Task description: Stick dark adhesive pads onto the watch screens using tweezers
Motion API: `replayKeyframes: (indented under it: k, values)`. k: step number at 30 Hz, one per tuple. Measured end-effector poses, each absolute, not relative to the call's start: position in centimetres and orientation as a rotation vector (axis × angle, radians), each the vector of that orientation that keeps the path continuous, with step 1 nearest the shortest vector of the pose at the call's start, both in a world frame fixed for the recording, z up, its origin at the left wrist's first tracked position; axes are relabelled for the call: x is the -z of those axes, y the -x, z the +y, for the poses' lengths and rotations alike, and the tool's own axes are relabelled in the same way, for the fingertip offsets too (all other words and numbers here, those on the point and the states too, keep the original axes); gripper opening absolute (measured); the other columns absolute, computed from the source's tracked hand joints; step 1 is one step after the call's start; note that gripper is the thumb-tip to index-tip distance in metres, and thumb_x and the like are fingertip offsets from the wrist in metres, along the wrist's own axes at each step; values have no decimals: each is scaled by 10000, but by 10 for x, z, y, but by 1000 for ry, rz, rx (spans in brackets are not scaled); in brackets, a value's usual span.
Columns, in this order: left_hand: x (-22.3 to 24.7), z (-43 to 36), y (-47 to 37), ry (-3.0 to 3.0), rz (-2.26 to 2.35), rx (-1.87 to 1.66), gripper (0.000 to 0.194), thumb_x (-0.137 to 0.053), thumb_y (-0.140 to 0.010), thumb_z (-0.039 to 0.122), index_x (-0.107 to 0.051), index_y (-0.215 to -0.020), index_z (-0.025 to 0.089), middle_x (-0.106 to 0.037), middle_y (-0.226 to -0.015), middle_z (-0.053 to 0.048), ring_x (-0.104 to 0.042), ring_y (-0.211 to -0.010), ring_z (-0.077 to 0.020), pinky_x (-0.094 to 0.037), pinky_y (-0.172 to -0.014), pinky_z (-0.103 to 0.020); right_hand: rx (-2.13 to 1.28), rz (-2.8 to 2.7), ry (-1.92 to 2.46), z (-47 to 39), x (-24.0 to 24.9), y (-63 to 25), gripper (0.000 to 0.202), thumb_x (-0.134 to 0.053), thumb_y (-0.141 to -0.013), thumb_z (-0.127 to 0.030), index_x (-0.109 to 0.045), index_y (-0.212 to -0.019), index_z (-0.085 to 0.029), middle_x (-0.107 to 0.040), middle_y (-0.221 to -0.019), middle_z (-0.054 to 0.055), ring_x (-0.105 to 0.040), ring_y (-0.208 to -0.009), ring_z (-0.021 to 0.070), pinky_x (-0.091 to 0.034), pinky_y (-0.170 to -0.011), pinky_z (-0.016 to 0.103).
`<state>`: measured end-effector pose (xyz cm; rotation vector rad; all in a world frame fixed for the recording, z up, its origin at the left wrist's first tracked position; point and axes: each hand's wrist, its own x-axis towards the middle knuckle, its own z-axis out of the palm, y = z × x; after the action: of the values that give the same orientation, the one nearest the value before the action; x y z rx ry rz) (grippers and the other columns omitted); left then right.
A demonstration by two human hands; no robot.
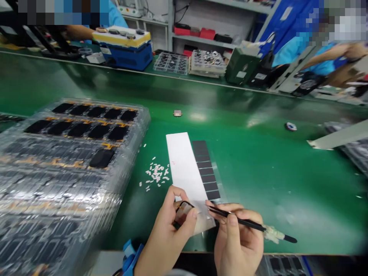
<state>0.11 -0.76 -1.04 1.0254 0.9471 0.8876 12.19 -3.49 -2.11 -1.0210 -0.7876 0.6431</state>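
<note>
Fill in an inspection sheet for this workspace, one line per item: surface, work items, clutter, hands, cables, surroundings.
Surface: glossy green tabletop.
Work items: white card beside a row of black rectangles; stacked clear trays holding black screen-like parts at left.
Clutter: small white pieces scattered left of the card.
Hands: left hand holds a black-edged part; right hand holds black tweezers.
Cables: thin dark one by the rear shelving; nothing seen near the hands.
Surroundings: blue-sleeved people across the bench, faces obscured.

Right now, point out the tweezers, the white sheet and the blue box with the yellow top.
Tweezers (249, 223): head view, on the dark shaft.
White sheet (182, 161): head view, on its upper half.
Blue box (130, 57): head view, on its front side.
</note>
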Motion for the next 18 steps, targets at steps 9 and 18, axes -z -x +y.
replayKeyframes:
  k: [9, 18]
  values:
    - [-11, 1, -12, -1192, 1034, -1030, 232, -600, -920, 293, -386, -999, 246, -471, -624, 85, -439, -549, -102, -342, -540, -192, -705, -1179, 1219, -39, -8, -158, 124, -540, -955, -273, -653, -939, -224, -498, -739, 2, -491, -650, 114, -389, -550, 216]
    - [-12, 10, -11, -1149, 801, -973, 359, -644, -865, 172, -350, -1057, 248, -496, -654, 94, -446, -561, -84, -359, -537, -168, -1140, -1055, 1183, -34, -7, -152, 120, -688, -862, -328, -655, -885, -215, -594, -715, -11, -429, -504, 68, -320, -455, 181]
